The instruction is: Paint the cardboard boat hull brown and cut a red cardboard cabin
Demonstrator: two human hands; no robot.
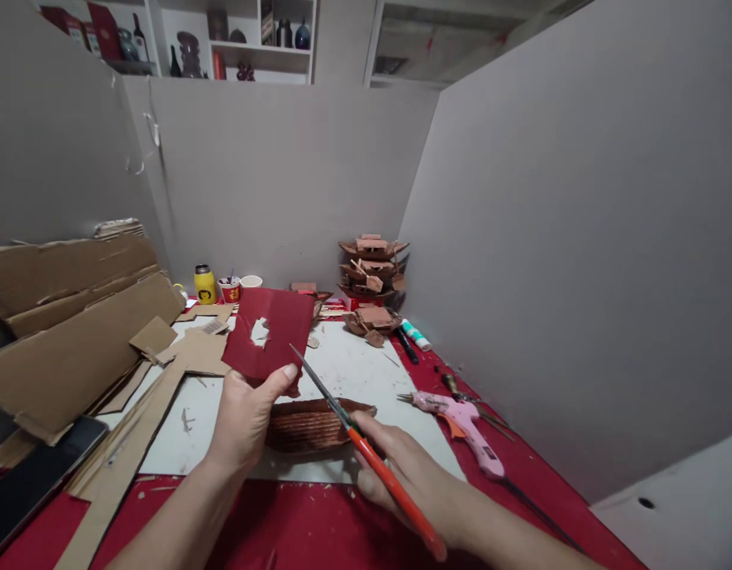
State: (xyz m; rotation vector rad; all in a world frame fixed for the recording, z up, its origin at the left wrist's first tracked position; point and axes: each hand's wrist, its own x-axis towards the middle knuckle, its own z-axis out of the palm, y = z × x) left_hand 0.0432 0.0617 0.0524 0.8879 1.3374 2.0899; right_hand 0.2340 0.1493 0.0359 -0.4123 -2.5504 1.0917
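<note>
In my left hand (247,412) is a dark red piece of card (283,328), pinched at its lower edge with the thumb in front. A ragged hole or torn patch shows white on the card. My right hand (395,467) is closed around orange-handled scissors (375,467), seen nearly edge-on. Their narrow grey blades point up and left, and the tip overlaps the card in view; whether they touch cannot be told. Below both hands, a brown ribbed model boat hull (306,427) lies on the white sheet, partly hidden by the hands.
Cardboard pieces (74,332) lean and lie at left, beside a dark flat device (45,483). A pink glue gun (461,419) lies at right. Finished model boats (375,269) are stacked at the back. A yellow jar (204,285) and paper cups (229,290) stand back left. Grey partitions enclose the table.
</note>
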